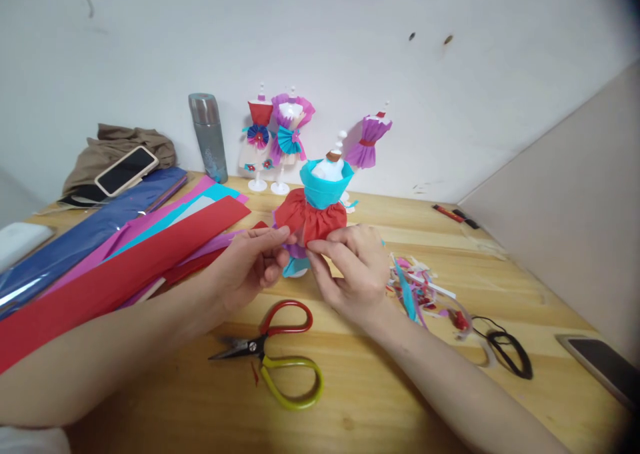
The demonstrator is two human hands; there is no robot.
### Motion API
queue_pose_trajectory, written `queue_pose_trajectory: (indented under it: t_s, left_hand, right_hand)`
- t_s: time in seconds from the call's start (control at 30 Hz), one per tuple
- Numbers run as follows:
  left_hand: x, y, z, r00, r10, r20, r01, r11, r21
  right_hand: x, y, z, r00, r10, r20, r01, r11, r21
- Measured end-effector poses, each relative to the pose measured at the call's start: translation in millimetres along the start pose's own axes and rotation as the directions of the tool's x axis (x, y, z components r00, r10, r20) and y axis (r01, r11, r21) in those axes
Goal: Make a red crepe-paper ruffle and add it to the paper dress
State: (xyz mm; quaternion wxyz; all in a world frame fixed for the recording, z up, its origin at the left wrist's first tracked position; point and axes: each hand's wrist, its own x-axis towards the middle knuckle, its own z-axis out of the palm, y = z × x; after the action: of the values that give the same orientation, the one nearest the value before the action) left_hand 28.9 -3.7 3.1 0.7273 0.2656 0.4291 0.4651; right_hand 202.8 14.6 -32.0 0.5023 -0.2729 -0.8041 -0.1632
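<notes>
A small white mannequin [329, 169] stands upright between my hands, dressed in a turquoise paper top [325, 191] and a gathered red paper skirt [307, 217]. Purple and turquoise paper shows below the red layer. My left hand [253, 257] is closed, thumb and forefinger pinching the skirt's lower left edge. At the front hem, my right hand [353, 267] is also closed, its thumb and forefinger gripping the red paper. Scissors [257, 347] with one red and one yellow handle lie on the table nearer to me, blades slightly apart and pointing left.
Folded red paper [125, 274] and other coloured sheets lie left. Three dressed mannequins, one in purple [371, 141], stand by the wall near a grey flask [207, 137]. Paper scraps [420, 287], a black cord [510, 354] and a phone [603, 361] lie right.
</notes>
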Motion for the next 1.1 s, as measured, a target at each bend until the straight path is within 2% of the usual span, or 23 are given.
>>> queue_pose_trajectory:
  t_s: [0.17, 0.37, 0.67, 1.1]
  left_hand:
    - [2, -5, -0.5, 0.997, 0.049, 0.058, -0.044, 0.996, -0.077]
    - [11, -19, -4.6, 0.98, 0.13, 0.154, -0.117, 0.989, -0.089]
    - [16, -27, -4.5, 0.978, 0.162, 0.132, -0.155, 0.986, -0.062]
    - [16, -34, -6.9, 0.972, 0.182, 0.151, -0.173, 0.982, -0.071]
  right_hand:
    - [1, -3, -1, 1.0, 0.014, -0.011, -0.014, 1.0, 0.019]
    - [1, -4, 2, 0.999, 0.05, 0.006, -0.05, 0.999, 0.011]
    - [4, -8, 2, 0.996, 0.09, -0.004, -0.089, 0.99, 0.113]
    - [4, -6, 3, 0.996, 0.067, 0.051, -0.07, 0.997, 0.04]
